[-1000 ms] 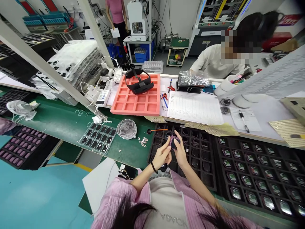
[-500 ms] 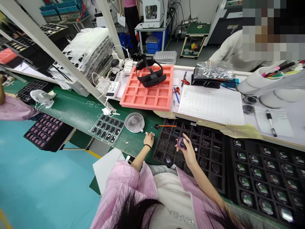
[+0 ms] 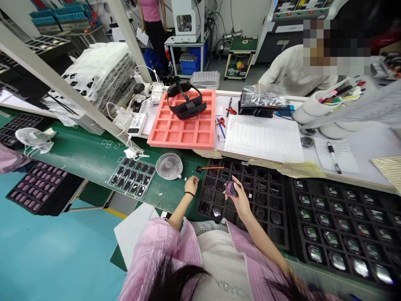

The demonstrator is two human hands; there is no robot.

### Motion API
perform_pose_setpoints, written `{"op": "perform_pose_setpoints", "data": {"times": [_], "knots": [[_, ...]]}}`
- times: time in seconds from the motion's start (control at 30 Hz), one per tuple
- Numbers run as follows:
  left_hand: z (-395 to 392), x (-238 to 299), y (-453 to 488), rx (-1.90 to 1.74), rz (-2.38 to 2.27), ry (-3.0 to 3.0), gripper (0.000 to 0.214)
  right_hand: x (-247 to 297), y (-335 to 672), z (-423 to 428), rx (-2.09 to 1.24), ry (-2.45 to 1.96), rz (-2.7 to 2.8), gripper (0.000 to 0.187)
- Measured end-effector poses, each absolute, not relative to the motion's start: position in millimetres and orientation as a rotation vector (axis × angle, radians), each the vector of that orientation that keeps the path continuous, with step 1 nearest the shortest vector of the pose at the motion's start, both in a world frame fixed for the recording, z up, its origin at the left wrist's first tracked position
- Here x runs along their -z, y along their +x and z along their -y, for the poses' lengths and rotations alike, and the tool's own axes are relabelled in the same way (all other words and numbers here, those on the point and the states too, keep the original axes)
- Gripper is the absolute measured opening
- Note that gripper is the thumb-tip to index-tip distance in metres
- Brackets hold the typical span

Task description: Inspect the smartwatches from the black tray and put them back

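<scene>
My right hand [image 3: 241, 200] is closed around a small purple-and-dark watch-like case [image 3: 232, 189], held above a black compartment tray [image 3: 231, 215]. Dark rounded pieces sit in many of that tray's pockets. Left of the tray, my left hand [image 3: 190, 186] has its fingertips pinched together low over the green bench; anything between them is too small to make out. A tiny white piece [image 3: 185, 179] lies by its fingers. Just beyond are a small dark square part [image 3: 199, 169] and a thin orange stick [image 3: 213, 168].
A small grey fan [image 3: 169, 166] stands left of my hands, beside a clear tray of black pieces [image 3: 130, 177]. A second black tray [image 3: 296, 217] lies at right. On the shelf are a pink foam tray [image 3: 181, 144], a headset [image 3: 189, 109] and a printed sheet [image 3: 263, 138]. A co-worker sits opposite.
The whole view has shifted, so things appear further left. My left hand has come away from the small white pieces with fingers pinched. My right hand still holds the case.
</scene>
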State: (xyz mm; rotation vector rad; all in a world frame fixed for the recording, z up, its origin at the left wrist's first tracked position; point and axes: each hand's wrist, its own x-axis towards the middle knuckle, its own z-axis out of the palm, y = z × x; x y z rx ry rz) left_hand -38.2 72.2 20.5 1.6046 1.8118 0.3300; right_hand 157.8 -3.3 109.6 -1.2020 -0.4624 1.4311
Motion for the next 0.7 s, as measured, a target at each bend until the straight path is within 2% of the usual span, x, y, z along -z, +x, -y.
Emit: {"op": "perform_pose_setpoints", "data": {"times": [0.13, 0.23, 0.4, 0.7], "knots": [[-60, -65, -7, -0.650, -1.407, 1.546, 0.018, -112, 155, -2, -1.427, -1.192, 0.472, 0.049], [-50, -95, 14, -0.896, -1.111, 1.247, 0.032, -114, 154, -4, -1.423, -1.196, 0.486, 0.048], [-45, -122, 29, -0.958, -1.063, 1.040, 0.037, -117, 154, -4, -1.397, -1.209, 0.524, 0.050], [-42, -129, 34, -1.003, -1.110, 0.975, 0.033, -117, 154, -4, -1.372, -1.236, 0.585, 0.059]]}}
